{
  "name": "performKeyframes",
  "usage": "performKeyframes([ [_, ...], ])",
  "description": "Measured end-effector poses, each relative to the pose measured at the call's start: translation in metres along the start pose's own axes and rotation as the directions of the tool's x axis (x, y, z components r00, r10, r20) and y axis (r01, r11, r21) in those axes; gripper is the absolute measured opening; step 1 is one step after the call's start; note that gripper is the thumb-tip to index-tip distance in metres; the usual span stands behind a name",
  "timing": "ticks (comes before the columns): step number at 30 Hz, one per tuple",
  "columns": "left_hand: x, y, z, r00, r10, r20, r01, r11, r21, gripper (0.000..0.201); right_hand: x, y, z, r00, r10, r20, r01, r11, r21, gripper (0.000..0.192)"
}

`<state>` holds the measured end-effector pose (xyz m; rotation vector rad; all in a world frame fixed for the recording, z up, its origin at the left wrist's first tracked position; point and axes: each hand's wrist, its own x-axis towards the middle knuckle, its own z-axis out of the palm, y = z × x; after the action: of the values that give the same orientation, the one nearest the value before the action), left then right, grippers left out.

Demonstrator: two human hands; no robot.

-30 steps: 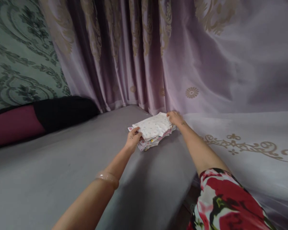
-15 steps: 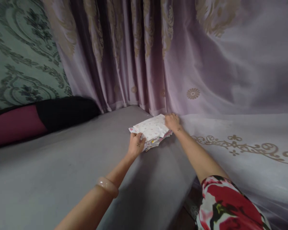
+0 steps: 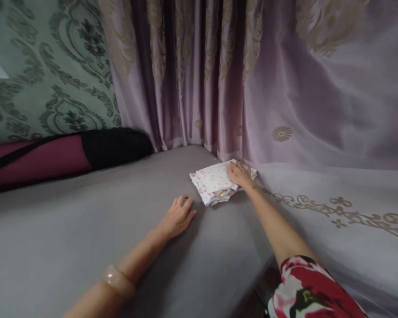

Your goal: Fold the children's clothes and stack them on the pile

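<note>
A small stack of folded white cloths [image 3: 214,179] with a fine coloured print lies on the grey sheeted bed [image 3: 96,229], close to its far right corner. On the stack's right part rests my right hand [image 3: 240,175], palm down with the fingers laid out over the top cloth. My left hand [image 3: 178,216] is apart from the stack, to its near left, low over the sheet. Its fingers are loosely spread and hold nothing. Which garments or cloths make up the stack I cannot tell.
A long maroon and black bag [image 3: 56,154] lies along the patterned green wall [image 3: 76,88]. Lilac curtains [image 3: 268,88] hang behind the bed and down its right side. The bed's right edge [image 3: 263,269] drops off below my right arm.
My left hand has let go of the stack's near left corner and drawn back left and toward me. My right hand has moved from the stack's edge onto its top. The view has shifted left.
</note>
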<state>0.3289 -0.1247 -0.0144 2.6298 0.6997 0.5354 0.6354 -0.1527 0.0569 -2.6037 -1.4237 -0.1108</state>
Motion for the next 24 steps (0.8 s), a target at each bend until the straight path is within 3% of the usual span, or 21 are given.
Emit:
performKeyframes([
  [3,-0.040,-0.035,-0.015,0.999,-0.028,0.019,0.027,0.999,0.046,0.047,-0.016,-0.028,0.000,0.984,-0.179,0.011,0.178,0.982,0.060,0.053],
  [6,-0.082,-0.074,-0.037,0.992,-0.127,-0.003,0.127,0.986,0.104,0.048,-0.033,-0.051,0.004,0.952,-0.293,0.090,0.282,0.952,0.116,0.054],
  [9,-0.125,-0.109,-0.063,0.965,-0.256,-0.052,0.261,0.951,0.168,0.049,-0.043,-0.059,0.011,0.936,-0.331,0.122,0.320,0.942,0.106,0.054],
  [12,-0.167,-0.134,-0.088,0.936,-0.334,-0.114,0.352,0.910,0.221,0.050,-0.045,-0.056,0.019,0.937,-0.341,0.082,0.339,0.940,0.035,0.054],
  [16,-0.210,-0.148,-0.111,0.881,-0.453,-0.138,0.473,0.826,0.308,0.061,-0.045,-0.052,0.027,0.931,-0.363,0.034,0.365,0.930,-0.051,0.054],
  [20,-0.235,-0.149,-0.123,0.818,-0.548,-0.171,0.571,0.741,0.354,0.062,-0.044,-0.053,0.031,0.923,-0.384,-0.013,0.379,0.916,-0.133,0.055],
  [24,-0.249,-0.152,-0.135,0.715,-0.656,-0.241,0.696,0.641,0.323,0.063,-0.036,-0.044,0.039,0.908,-0.413,-0.075,0.397,0.903,-0.165,0.057],
])
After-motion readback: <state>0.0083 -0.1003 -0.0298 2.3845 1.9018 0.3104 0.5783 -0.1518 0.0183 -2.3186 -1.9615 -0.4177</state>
